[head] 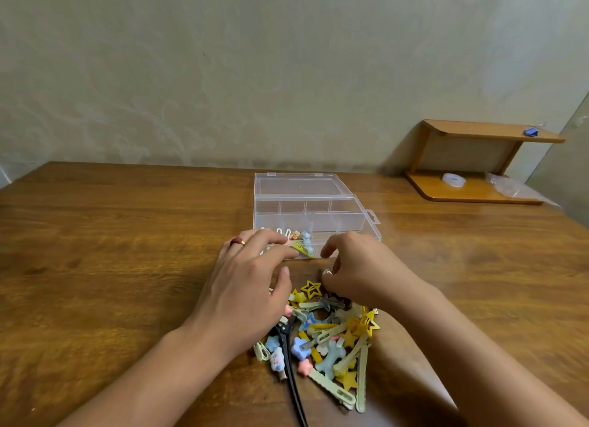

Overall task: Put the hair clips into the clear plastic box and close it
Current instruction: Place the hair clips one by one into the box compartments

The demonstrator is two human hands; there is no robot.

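The clear plastic box (pixel 350 218) stands open in the middle of the wooden table, its lid (pixel 299 184) folded back flat behind it. A few hair clips (pixel 302 243) lie in its front compartments. A heap of coloured hair clips (pixel 338 340) lies on the table in front of the box, with a yellow star clip (pixel 310 289) at its far edge. My left hand (pixel 251 283) reaches over the box's front left corner, fingers stretched towards a yellow clip inside. My right hand (pixel 357 264) hovers between box and heap with fingers curled; whether it holds a clip is hidden.
A long black clip (pixel 288 366) lies at the heap's left side. At the back right stands a small wooden shelf (pixel 478 133) with a tape roll (pixel 453 179), a plastic bag (pixel 506 186) and a blue binder clip (pixel 531 131). A wall runs behind the table.
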